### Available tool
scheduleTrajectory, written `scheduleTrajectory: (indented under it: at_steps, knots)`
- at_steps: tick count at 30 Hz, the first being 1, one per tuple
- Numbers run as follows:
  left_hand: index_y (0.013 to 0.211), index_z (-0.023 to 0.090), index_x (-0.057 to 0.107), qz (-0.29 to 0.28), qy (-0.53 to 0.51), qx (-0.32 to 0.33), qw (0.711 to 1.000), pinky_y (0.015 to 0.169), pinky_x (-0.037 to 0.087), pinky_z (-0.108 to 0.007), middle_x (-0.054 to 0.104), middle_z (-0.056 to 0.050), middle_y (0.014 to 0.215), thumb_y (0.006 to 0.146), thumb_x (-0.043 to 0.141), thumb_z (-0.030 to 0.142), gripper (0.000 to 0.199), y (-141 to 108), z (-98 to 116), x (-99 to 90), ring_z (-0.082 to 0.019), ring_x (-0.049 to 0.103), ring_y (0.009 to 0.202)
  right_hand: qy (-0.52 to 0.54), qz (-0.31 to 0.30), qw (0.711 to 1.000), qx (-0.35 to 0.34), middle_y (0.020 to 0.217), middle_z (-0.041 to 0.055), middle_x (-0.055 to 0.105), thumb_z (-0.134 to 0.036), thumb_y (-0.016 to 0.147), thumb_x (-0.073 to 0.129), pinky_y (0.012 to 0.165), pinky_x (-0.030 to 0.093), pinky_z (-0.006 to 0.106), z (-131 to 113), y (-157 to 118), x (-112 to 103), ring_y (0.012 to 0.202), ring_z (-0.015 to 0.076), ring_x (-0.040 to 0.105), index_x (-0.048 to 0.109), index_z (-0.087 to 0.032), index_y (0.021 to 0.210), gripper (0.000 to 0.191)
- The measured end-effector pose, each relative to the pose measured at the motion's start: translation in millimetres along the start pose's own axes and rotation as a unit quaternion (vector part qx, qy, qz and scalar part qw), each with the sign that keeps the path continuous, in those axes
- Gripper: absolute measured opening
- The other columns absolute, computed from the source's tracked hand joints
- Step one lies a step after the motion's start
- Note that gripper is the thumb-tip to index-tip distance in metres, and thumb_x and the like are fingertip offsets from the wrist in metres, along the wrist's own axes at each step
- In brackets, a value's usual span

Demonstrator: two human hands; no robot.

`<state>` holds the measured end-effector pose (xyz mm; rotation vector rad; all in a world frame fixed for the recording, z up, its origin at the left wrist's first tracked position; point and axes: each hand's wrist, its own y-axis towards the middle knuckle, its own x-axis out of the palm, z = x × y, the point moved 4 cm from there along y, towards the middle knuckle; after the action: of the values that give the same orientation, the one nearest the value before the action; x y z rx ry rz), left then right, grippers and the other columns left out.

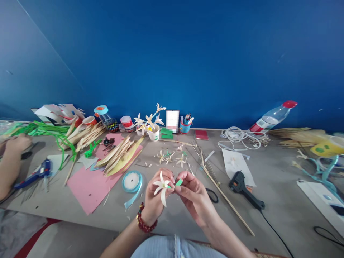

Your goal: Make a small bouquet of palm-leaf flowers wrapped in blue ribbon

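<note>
My left hand (pixel 158 197), with a red bead bracelet at the wrist, pinches a pale star-shaped flower (pixel 162 187) by its short green base. Close beside it, the thumb and fingertips of my right hand (pixel 192 195) hold a small green strip (pixel 179 182). The fingertips of both hands almost meet over the front part of the table. Several more pale flowers (pixel 181 160) lie on the table just beyond my hands. A roll of light blue ribbon (pixel 132 181) rests left of my left hand.
A black glue gun (pixel 245 190) with its cord lies at the right, past a long thin stick (pixel 232 206). Behind stand a cup of flowers (pixel 154 134) and a pen holder (pixel 185 127). Pink paper (pixel 88 190) and dried husks (pixel 118 156) lie left. Another person's arm (pixel 10 165) rests at far left.
</note>
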<state>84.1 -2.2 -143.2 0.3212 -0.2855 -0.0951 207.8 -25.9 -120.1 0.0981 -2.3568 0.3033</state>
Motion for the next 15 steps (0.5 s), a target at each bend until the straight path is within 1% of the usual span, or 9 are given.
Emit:
scheduleTrajectory:
  at_steps: [2,4,7,10,12,14,15]
  knots:
    - [0.067,0.020,0.068,-0.004,-0.011,-0.022,1.000,0.078,0.052,-0.038,0.064,-0.006,0.080,0.079,0.074,0.038,0.023,-0.3,-3.6,-0.2,-0.023,0.061,0.085,-0.014,0.004,1.000,-0.015,0.075,-0.0017,0.064,-0.025,0.067,0.090,0.068,0.047,0.024,-0.1,-0.5,-0.9,0.070,0.0127,0.059,0.066,-0.020,0.080,0.028]
    - [0.070,0.018,0.069,-0.001,-0.026,-0.046,0.999,0.077,0.052,-0.035,0.064,-0.007,0.087,0.078,0.075,0.038,0.022,-1.4,-6.3,0.3,-0.023,0.061,0.087,-0.038,0.017,0.998,-0.052,0.075,-0.0015,0.064,-0.025,0.069,0.088,0.066,0.046,0.023,-1.0,-1.2,-3.1,0.069,0.0124,0.057,0.065,-0.020,0.080,0.026]
    - [0.081,0.018,0.070,0.023,-0.050,-0.065,0.996,0.080,0.052,-0.033,0.063,-0.008,0.098,0.078,0.076,0.032,0.015,-5.2,-8.0,2.2,-0.022,0.061,0.092,-0.096,0.043,0.984,-0.145,0.076,-0.0010,0.064,-0.026,0.075,0.084,0.068,0.047,0.023,-2.7,-3.3,-7.5,0.072,0.0127,0.058,0.066,-0.021,0.080,0.020]
    - [0.083,0.018,0.071,0.044,-0.063,-0.066,0.995,0.082,0.051,-0.032,0.064,-0.007,0.096,0.080,0.074,0.028,0.011,-10.5,-8.9,5.6,-0.020,0.062,0.090,-0.164,0.056,0.959,-0.223,0.081,0.0005,0.066,-0.027,0.080,0.080,0.074,0.048,0.025,-2.3,-6.3,-10.4,0.078,0.0144,0.060,0.068,-0.023,0.084,0.014]
    - [0.082,0.019,0.071,0.054,-0.074,-0.066,0.994,0.081,0.051,-0.031,0.065,-0.005,0.092,0.081,0.073,0.026,0.007,-13.3,-10.4,7.2,-0.019,0.062,0.087,-0.182,0.057,0.952,-0.241,0.083,0.0009,0.067,-0.028,0.082,0.079,0.075,0.049,0.026,-1.4,-7.6,-11.7,0.079,0.0149,0.061,0.068,-0.023,0.086,0.012]
    - [0.082,0.022,0.070,0.065,-0.098,-0.054,0.992,0.081,0.051,-0.031,0.066,-0.003,0.086,0.081,0.074,0.024,0.004,-14.5,-11.5,6.9,-0.018,0.062,0.086,-0.174,0.055,0.956,-0.229,0.081,0.0003,0.066,-0.028,0.081,0.079,0.071,0.048,0.024,-1.3,-7.5,-12.9,0.076,0.0136,0.060,0.068,-0.023,0.086,0.013]
    - [0.082,0.023,0.070,0.065,-0.110,-0.045,0.991,0.081,0.051,-0.031,0.067,-0.002,0.083,0.081,0.074,0.022,0.005,-14.5,-11.8,6.4,-0.018,0.062,0.086,-0.165,0.053,0.962,-0.211,0.080,-0.0003,0.066,-0.028,0.081,0.080,0.069,0.047,0.023,-1.5,-6.8,-13.2,0.073,0.0125,0.059,0.068,-0.023,0.086,0.013]
